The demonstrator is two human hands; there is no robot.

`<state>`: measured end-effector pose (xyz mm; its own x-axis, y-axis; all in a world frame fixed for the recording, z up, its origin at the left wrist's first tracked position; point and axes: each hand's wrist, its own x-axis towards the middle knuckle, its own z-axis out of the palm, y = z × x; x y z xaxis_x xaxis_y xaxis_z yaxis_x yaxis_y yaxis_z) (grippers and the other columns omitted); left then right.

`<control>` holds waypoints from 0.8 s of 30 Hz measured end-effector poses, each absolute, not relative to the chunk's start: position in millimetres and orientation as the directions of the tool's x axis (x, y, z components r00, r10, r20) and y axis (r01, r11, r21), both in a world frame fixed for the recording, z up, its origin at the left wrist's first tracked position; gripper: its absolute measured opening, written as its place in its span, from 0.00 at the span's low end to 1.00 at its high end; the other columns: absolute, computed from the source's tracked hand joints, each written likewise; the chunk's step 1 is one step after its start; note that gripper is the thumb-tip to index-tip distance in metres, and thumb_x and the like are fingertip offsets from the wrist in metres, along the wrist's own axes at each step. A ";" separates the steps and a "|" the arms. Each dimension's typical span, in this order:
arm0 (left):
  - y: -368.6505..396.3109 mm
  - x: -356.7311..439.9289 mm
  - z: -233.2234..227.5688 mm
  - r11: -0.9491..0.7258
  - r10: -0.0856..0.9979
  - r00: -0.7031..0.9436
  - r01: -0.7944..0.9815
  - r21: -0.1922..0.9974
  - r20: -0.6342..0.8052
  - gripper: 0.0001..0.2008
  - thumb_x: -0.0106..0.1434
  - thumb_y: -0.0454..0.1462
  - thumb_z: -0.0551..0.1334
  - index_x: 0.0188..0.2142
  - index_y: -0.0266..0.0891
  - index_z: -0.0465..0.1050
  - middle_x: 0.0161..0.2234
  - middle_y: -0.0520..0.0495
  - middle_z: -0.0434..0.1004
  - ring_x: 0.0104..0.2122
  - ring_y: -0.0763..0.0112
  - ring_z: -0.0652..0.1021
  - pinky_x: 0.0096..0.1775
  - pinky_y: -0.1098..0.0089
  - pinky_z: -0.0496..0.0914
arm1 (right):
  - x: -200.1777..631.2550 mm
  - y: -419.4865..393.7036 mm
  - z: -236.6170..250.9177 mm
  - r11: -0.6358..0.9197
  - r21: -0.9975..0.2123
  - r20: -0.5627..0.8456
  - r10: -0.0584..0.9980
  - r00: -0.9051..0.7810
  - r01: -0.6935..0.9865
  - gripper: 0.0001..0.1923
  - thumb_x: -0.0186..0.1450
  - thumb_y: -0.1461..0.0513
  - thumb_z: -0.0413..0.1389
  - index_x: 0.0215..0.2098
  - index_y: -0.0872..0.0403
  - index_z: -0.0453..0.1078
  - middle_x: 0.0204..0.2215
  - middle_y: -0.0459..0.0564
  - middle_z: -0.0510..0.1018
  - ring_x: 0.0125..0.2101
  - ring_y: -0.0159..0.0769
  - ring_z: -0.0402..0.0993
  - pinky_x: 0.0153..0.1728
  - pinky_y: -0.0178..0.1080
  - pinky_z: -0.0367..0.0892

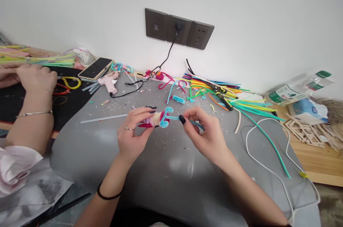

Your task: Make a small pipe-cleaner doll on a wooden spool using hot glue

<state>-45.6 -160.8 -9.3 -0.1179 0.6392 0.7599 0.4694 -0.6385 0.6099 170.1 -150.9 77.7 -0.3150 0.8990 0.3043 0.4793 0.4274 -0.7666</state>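
Two hands meet over the middle of the grey table (171,169), both busy with one small craft piece (155,119) made of pink, cream and magenta fuzzy stems, held in the air just above the tabletop. The left hand (132,136) has its fingers closed around the pink end of the piece, a ring on one finger and a dark band at the wrist. The right hand (207,134) pinches a light blue pipe cleaner (171,117) between thumb and forefinger (dark polish on the nails); this stem curls into loops where it touches the cream end of the piece. Behind the hands, near the wall, lies a spread of coloured pipe cleaners (214,89) with a pair of pliers (223,98) lying on top of them, and to the left of that a pink glue gun (108,82) whose black cord (166,59) runs up to a wall socket (179,28). A phone (95,68) lies just beside the glue gun. A white cable (270,171) loops over the table's right part, beside a long teal stem. At the far left another person's hand (36,78), with a thin bracelet on its wrist, rests near yellow-handled scissors (70,82).
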 end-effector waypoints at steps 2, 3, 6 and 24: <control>-160.8 -44.9 -8.2 -0.641 0.635 -0.118 0.471 0.606 0.764 0.16 0.65 0.28 0.69 0.50 0.45 0.75 0.49 0.46 0.83 0.50 0.60 0.82 0.51 0.55 0.79 | 171.6 -150.5 79.7 0.422 -0.771 0.318 0.904 -0.285 0.477 0.04 0.71 0.60 0.54 0.38 0.51 0.69 0.24 0.41 0.70 0.22 0.28 0.60 0.23 0.35 0.58; -160.9 -44.5 -7.8 -0.642 0.632 -0.119 0.473 0.603 0.766 0.17 0.65 0.28 0.69 0.50 0.45 0.75 0.49 0.46 0.83 0.50 0.60 0.82 0.51 0.55 0.79 | 172.0 -150.2 80.4 0.418 -0.775 0.326 0.907 -0.266 0.475 0.04 0.71 0.60 0.55 0.38 0.51 0.69 0.24 0.41 0.71 0.22 0.28 0.61 0.23 0.35 0.58; -161.2 -44.2 -7.6 -0.638 0.632 -0.119 0.479 0.602 0.765 0.17 0.65 0.28 0.69 0.50 0.45 0.75 0.48 0.46 0.83 0.51 0.60 0.82 0.51 0.56 0.79 | 171.0 -149.2 80.7 0.407 -0.781 0.331 0.913 -0.238 0.475 0.04 0.71 0.60 0.55 0.38 0.51 0.69 0.24 0.42 0.71 0.23 0.29 0.63 0.23 0.35 0.58; -160.6 -44.7 -9.4 -0.659 0.633 -0.124 0.431 0.616 0.764 0.22 0.62 0.24 0.70 0.51 0.45 0.76 0.49 0.46 0.82 0.51 0.60 0.82 0.52 0.55 0.78 | 166.8 -148.9 79.9 0.377 -0.805 0.259 0.918 -0.301 0.457 0.04 0.70 0.61 0.55 0.38 0.52 0.70 0.24 0.41 0.69 0.23 0.28 0.62 0.24 0.34 0.57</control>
